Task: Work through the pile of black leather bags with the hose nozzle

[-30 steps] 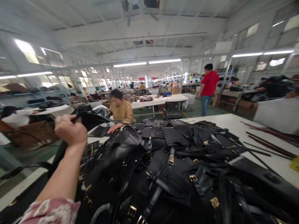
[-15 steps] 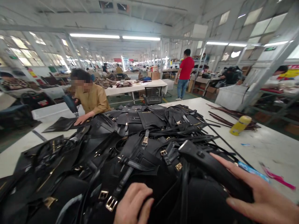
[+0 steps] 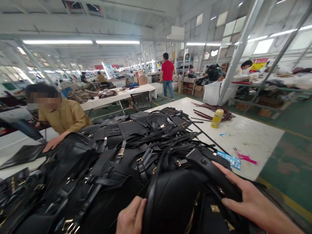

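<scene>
Near centre, my left hand (image 3: 131,216) and right hand (image 3: 248,196) keep fingers clasped on a black bag (image 3: 173,191); right of the pile (image 3: 97,162), white table (image 3: 243,135) gives me room past a yellow bottle (image 3: 217,118).

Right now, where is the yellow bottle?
The yellow bottle stands on the white table, right of centre in the head view, beside the brown straps and beyond the right hand.

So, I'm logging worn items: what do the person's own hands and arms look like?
The left hand and right hand are both bare, with no gloves. No ring, watch or marking shows on either. The right forearm is uncovered as far as the picture's edge. The left forearm is out of frame, so I can't tell its sleeve here.
</scene>
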A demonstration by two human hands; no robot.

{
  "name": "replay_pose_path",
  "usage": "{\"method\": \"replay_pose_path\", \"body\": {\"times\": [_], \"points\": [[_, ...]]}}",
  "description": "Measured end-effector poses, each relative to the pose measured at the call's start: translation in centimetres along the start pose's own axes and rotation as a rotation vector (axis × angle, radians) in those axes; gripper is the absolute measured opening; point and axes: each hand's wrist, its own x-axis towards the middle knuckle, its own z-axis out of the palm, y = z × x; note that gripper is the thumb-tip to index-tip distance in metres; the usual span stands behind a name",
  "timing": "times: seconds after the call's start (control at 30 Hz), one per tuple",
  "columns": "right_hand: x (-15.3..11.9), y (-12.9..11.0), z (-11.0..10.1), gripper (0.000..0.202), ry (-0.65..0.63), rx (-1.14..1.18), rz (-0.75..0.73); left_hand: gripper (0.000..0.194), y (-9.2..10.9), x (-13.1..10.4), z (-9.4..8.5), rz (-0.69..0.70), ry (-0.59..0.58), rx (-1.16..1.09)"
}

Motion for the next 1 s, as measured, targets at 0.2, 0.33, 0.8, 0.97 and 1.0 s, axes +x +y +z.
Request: {"method": "replay_pose_path", "body": {"times": [0.2, 0.33, 0.8, 0.97, 1.0], "points": [[-0.4, 1.3, -1.1, 0.081, 0.043, 0.031, 0.016, 0.027, 0.5, 3.4, -7.7, -0.184, 0.35, 0.268], [-0.2, 0.2, -0.5, 0.082, 0.055, 0.107, -0.029, 0.034, -3.5, 4.6, -5.6, -0.217, 0.384, 0.536], [8.9, 1.6, 6.4, 0.096, -0.47, 0.639, -0.074, 0.026, -6.1, 4.3, -5.0, -0.28, 0.308, 0.291], [10.7, -1.5, 6.4, 0.094, -0.47, 0.7, -0.152, 0.024, -5.2, 2.4, -5.4, -0.29, 0.314, 0.118], [10.6, -2.1, 5.8, 0.093, -0.457, 0.717, -0.17, 0.023, -4.8, 1.5, -5.2, -0.292, 0.303, 0.067]]}}
